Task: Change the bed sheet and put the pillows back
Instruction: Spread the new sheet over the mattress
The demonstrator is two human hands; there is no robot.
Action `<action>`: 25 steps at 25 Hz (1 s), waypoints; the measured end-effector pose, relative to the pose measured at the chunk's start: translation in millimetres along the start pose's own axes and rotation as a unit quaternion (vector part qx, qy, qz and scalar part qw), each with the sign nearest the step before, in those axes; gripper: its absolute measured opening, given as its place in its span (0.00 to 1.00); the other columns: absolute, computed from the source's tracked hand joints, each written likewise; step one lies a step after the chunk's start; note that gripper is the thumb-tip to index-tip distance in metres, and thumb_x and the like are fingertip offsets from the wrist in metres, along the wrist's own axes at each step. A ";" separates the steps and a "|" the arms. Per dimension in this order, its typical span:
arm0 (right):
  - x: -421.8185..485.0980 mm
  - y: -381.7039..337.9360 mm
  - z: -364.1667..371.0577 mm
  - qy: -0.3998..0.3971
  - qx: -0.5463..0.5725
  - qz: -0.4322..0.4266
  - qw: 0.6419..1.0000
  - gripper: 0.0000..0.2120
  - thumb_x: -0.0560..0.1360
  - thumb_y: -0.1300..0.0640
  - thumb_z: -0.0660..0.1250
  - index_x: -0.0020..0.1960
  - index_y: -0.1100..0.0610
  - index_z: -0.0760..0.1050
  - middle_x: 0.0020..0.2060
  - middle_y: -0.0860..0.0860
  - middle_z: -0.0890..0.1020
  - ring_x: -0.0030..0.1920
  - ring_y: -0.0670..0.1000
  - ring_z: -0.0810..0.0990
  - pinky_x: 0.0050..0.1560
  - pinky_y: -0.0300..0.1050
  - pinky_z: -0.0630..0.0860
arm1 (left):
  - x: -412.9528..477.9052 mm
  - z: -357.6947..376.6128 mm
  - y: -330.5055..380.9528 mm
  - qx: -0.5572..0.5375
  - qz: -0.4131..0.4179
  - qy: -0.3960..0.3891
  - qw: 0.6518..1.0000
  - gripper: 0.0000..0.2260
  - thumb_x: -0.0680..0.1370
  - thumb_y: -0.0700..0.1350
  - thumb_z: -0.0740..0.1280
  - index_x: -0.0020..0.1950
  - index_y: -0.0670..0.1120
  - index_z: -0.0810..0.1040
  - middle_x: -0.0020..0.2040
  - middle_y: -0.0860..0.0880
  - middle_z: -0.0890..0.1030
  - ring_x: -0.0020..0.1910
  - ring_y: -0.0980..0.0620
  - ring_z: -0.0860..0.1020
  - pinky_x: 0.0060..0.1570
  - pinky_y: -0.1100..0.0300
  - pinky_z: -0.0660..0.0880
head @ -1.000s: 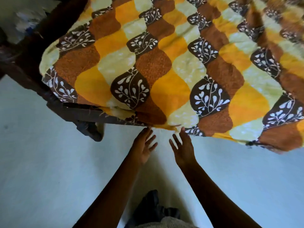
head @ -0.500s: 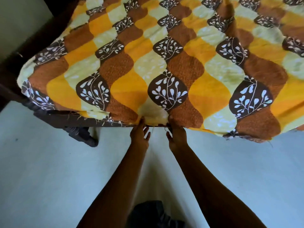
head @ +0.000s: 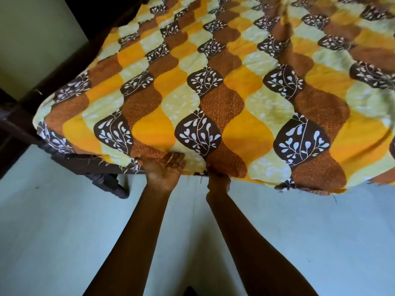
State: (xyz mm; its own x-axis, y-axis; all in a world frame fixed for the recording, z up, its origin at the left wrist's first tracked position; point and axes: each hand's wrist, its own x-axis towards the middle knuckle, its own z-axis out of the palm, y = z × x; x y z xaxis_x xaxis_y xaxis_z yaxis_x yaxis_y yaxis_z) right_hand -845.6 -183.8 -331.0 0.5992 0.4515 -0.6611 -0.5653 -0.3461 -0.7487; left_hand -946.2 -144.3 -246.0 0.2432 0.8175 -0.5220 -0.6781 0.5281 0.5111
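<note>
The bed sheet (head: 213, 92), patterned in orange, brown and pale yellow waves with white leaf motifs, lies spread over the bed. Its near edge hangs unevenly toward the lower right. My left hand (head: 165, 170) is palm-up at the near edge, its fingers curled up around the sheet-covered edge. Just to the right, my right hand (head: 218, 180) reaches under the sheet's edge. Its fingers are hidden beneath the fabric. No pillow is in view.
The dark wooden bed frame (head: 92, 164) runs along the near left side, with a turned leg (head: 111, 184) on the pale floor (head: 64, 231). A light wall (head: 32, 39) stands behind the bed's left corner.
Both hands moved from open in the air just short of the bed to the sheet's near edge. The left now grips it and the right has slid underneath. The view shifted closer over the bed.
</note>
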 end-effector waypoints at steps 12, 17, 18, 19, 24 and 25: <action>-28.5 1.0 -7.4 -0.020 0.334 0.019 0.942 0.05 0.75 0.62 0.67 0.40 0.59 0.74 0.31 0.53 0.80 0.25 0.44 0.78 0.29 0.35 0.75 | 5.0 -0.9 1.7 0.008 -0.012 -0.044 0.999 0.31 0.78 0.66 0.43 0.58 0.41 0.70 0.54 0.40 0.74 0.52 0.41 0.74 0.59 0.46 0.68; -28.5 -1.1 -10.9 0.020 0.292 0.012 0.956 0.09 0.73 0.61 0.70 0.36 0.59 0.74 0.29 0.52 0.77 0.21 0.42 0.73 0.24 0.33 0.70 | 14.7 -12.8 3.3 -0.042 -0.045 -0.069 0.996 0.36 0.76 0.68 0.43 0.51 0.38 0.71 0.49 0.39 0.75 0.51 0.40 0.75 0.58 0.42 0.71; -29.4 -2.7 -10.2 0.022 0.296 0.010 0.955 0.08 0.73 0.62 0.70 0.36 0.59 0.74 0.30 0.53 0.78 0.22 0.43 0.74 0.24 0.33 0.71 | 18.6 -14.2 4.6 -0.048 -0.054 -0.067 0.995 0.35 0.76 0.68 0.43 0.50 0.38 0.71 0.48 0.39 0.76 0.49 0.41 0.76 0.56 0.42 0.72; -30.7 -4.5 -9.5 0.017 0.308 0.009 0.951 0.07 0.73 0.63 0.70 0.37 0.60 0.75 0.31 0.54 0.78 0.22 0.43 0.75 0.24 0.33 0.72 | 21.4 -15.6 5.9 -0.054 -0.064 -0.069 0.994 0.35 0.76 0.69 0.45 0.50 0.38 0.72 0.47 0.39 0.76 0.49 0.42 0.77 0.55 0.42 0.74; -37.6 -11.9 -10.3 -0.114 0.465 -0.014 0.878 0.06 0.79 0.64 0.58 0.48 0.64 0.74 0.38 0.57 0.84 0.37 0.50 0.84 0.41 0.40 0.82 | 23.8 -20.1 10.3 -0.044 -0.074 -0.082 0.993 0.34 0.76 0.68 0.47 0.49 0.37 0.73 0.46 0.40 0.78 0.49 0.42 0.78 0.47 0.44 0.78; -40.2 -13.8 -10.3 -0.140 0.473 -0.021 0.870 0.08 0.80 0.62 0.56 0.50 0.64 0.73 0.41 0.58 0.84 0.42 0.52 0.84 0.49 0.42 0.81 | 22.7 -19.5 10.1 -0.050 -0.073 -0.081 0.993 0.34 0.76 0.68 0.48 0.50 0.37 0.73 0.47 0.39 0.79 0.49 0.42 0.78 0.48 0.44 0.78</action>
State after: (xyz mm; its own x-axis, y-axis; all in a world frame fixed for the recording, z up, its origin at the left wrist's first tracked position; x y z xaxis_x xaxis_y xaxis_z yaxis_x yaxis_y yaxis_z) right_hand -856.1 -205.6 -294.6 0.5440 0.6762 -0.4967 -0.8390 0.4468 -0.3107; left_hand -961.1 -124.9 -266.0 0.4466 0.7647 -0.4645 -0.6911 0.6246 0.3637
